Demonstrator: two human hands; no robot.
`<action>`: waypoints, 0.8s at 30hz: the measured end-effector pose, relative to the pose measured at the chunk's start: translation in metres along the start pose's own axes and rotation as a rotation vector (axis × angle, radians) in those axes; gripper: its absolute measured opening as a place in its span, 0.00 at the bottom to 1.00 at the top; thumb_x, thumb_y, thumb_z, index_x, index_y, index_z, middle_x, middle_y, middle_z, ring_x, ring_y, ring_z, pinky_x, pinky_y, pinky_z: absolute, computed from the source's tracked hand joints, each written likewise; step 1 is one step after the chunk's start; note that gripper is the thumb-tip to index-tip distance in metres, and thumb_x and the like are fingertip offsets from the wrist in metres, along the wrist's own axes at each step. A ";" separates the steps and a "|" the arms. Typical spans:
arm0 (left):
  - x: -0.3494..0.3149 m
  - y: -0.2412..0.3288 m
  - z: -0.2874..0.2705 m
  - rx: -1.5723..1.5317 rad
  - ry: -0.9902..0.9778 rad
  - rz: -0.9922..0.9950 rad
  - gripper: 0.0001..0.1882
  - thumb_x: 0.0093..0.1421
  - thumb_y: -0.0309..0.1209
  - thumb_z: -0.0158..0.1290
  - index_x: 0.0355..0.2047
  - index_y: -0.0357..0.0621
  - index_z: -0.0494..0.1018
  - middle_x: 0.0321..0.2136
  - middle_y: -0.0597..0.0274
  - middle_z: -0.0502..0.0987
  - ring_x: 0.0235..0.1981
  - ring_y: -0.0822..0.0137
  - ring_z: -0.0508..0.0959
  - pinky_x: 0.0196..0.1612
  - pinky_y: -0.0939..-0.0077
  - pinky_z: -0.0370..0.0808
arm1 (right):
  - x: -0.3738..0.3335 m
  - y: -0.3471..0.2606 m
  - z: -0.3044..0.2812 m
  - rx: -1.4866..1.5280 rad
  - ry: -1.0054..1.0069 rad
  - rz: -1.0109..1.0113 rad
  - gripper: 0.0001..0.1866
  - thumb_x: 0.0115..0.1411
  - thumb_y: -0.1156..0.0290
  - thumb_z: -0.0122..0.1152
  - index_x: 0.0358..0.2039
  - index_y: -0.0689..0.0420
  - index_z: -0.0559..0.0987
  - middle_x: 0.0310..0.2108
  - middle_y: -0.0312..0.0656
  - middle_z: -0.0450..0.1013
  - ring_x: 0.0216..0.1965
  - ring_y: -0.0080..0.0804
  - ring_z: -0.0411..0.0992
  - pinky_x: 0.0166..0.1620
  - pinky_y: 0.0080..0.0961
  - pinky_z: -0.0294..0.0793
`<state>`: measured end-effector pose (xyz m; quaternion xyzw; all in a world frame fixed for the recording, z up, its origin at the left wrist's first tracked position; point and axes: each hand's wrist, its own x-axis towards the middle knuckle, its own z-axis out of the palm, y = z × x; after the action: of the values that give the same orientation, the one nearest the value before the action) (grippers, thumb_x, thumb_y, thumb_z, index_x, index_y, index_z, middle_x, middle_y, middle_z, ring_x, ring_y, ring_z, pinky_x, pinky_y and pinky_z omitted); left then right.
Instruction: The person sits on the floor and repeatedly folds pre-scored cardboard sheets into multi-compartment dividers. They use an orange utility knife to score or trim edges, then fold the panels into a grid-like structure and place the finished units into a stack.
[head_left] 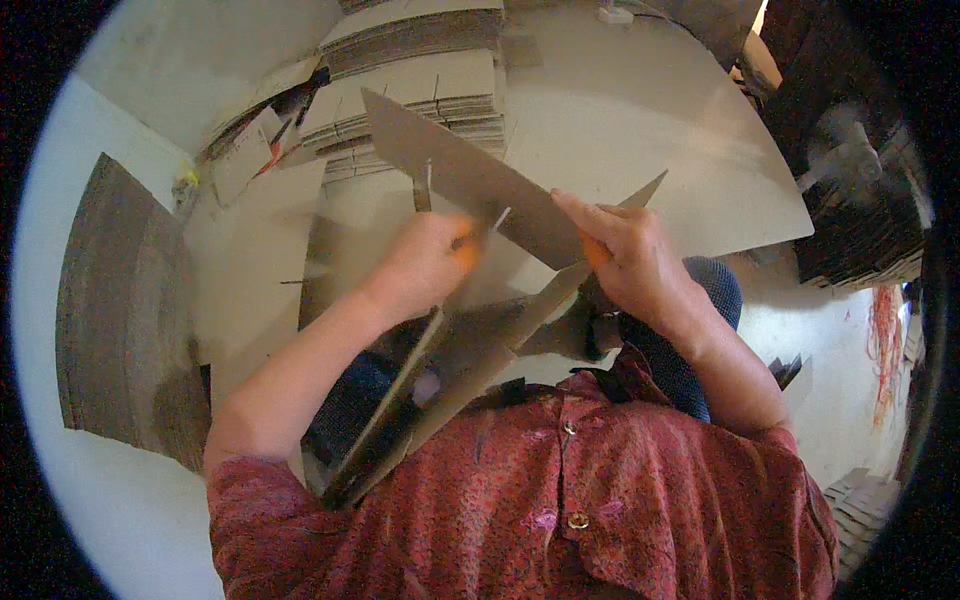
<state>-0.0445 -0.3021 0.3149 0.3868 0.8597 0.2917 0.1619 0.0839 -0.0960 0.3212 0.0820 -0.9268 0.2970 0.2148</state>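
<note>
My right hand (640, 250) grips a long brown cardboard strip (460, 165) by its right end, thumb and fingers closed on it. The strip slants up and away to the left. My left hand (425, 255) is curled closed around another cardboard piece (422, 190), whose edge pokes up above the fist. Orange covers show on fingers of both hands. Between my arms, more cardboard panels (450, 375) stand at angles, reaching down to my lap and shirt. They appear joined to the strips, but the joints are partly hidden. White slits of light show near the left fist.
Stacks of slotted cardboard strips (415, 95) lie beyond my hands on a pale board (650, 90). A tall stack of cardboard (125, 310) stands at the left. Dark stacked sheets (865, 220) are at the right, with red strings (884, 335) below. My knee (715, 290) is beside the right arm.
</note>
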 end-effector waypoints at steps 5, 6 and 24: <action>-0.002 -0.006 0.003 -0.125 -0.020 -0.049 0.07 0.55 0.28 0.51 0.30 0.36 0.75 0.22 0.48 0.77 0.23 0.63 0.75 0.29 0.68 0.70 | 0.007 -0.005 -0.002 0.010 -0.081 0.036 0.22 0.51 0.84 0.50 0.49 0.59 0.73 0.27 0.57 0.72 0.27 0.53 0.72 0.30 0.34 0.71; -0.003 -0.004 0.001 -0.109 -0.049 -0.078 0.07 0.55 0.28 0.51 0.30 0.36 0.76 0.23 0.48 0.77 0.24 0.62 0.75 0.30 0.68 0.70 | 0.008 -0.008 -0.003 0.018 -0.096 0.058 0.22 0.51 0.84 0.50 0.49 0.59 0.73 0.27 0.57 0.72 0.27 0.53 0.72 0.30 0.34 0.71; -0.011 -0.001 -0.008 -0.196 0.056 -0.092 0.15 0.58 0.38 0.54 0.31 0.35 0.76 0.23 0.52 0.78 0.24 0.65 0.76 0.29 0.69 0.71 | 0.010 -0.006 0.009 0.012 -0.331 0.162 0.21 0.51 0.80 0.50 0.48 0.57 0.74 0.32 0.60 0.71 0.34 0.57 0.72 0.36 0.37 0.73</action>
<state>-0.0419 -0.3145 0.3210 0.3208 0.8481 0.3773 0.1882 0.0729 -0.1064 0.3220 0.0560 -0.9512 0.3014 0.0342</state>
